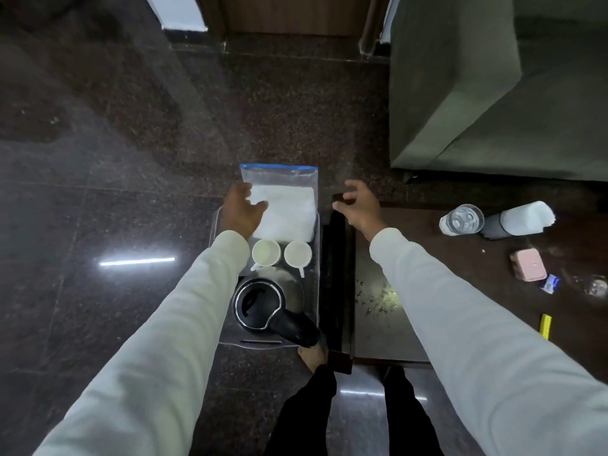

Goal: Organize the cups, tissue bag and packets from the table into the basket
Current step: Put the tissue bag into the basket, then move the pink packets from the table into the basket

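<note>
A clear plastic basket (316, 301) stands on the dark floor, left of a low dark table (378, 327). Inside it, two white cups (266, 252) (297, 253) sit side by side, with a black kettle (260, 302) in the near end. A clear tissue bag (286, 205) with a blue zip strip leans at the basket's far end, its top sticking out past the rim. My left hand (241, 210) grips the bag's left edge. Over the table's far left corner, my right hand (358, 205) hovers with fingers apart, holding nothing.
On the table's right part lie a clear bottle (462, 219), a white and dark container (523, 218) on its side, a pink box (528, 265), a small blue and white packet (550, 284) and a yellow packet (546, 326). A green sofa (493, 93) stands beyond.
</note>
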